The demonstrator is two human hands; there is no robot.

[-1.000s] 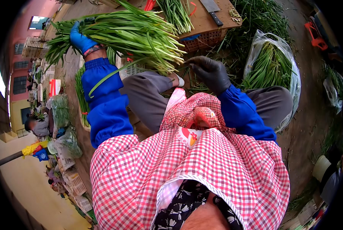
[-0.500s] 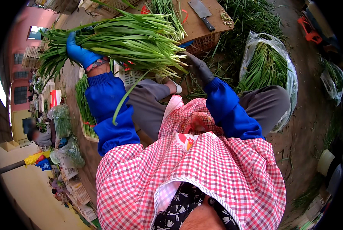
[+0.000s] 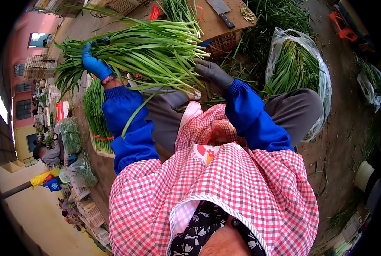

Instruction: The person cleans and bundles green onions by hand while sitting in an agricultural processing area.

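Green bunch (image 3: 152, 49): stretched across the upper left and upper centre of the frame, lifted clear of the ground, leafy toward the left and pale toward the right; trailed one long leaf down over the blue sleeve (image 3: 118, 106).
Left hand (image 3: 95, 64): clasped the leafy part at upper left in a blue glove, closed around the bunch, partly lost behind leaves.
Right hand (image 3: 214, 74): reached in a dark grey glove to the pale stalk ends (image 3: 197, 54) near upper centre, seemingly touching; could not be read from this view as pinching or merely resting.
Work at the stalks: looked like mid-sorting, probably tidying the ends on the right while bearing the weight on the left.
Next touch: seemed to call for a steady left grasp and a light, selective right pull or pat, without creasing leaves or spilling stalks.
Table (image 3: 209, 32): stood at upper centre, bearing a cleaver (image 3: 218, 6) and a second bunch (image 3: 179, 13).
Clear bag (image 3: 327, 89): sat at upper right, holding more long greens (image 3: 295, 64).
Banded greens (image 3: 95, 113): rested left of centre, tied in red.
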